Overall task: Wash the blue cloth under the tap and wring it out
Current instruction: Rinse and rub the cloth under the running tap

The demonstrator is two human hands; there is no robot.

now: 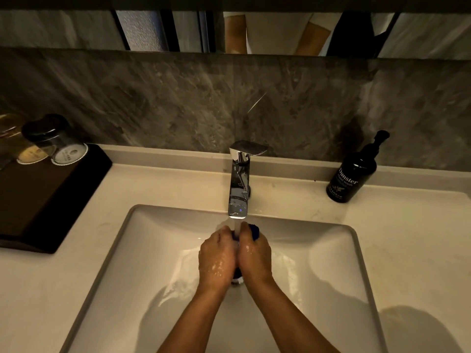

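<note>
Both my hands are pressed together over the white sink (pixel 339 250), directly under the chrome tap (pixel 239 184). Water runs from the spout onto them. My left hand (pixel 216 258) and my right hand (pixel 254 256) are closed around the blue cloth (pixel 254 230). Only small bits of the cloth show: a dark blue bunch past my right fingertips and a sliver between my wrists. The rest is hidden inside my hands. Both hands are wet and shiny.
A black bottle of hand wash (pixel 353 174) stands on the counter at the right of the tap. At the left a dark tray (pixel 51 194) carries upturned glasses (pixel 58 141). A grey stone wall and a mirror rise behind the counter.
</note>
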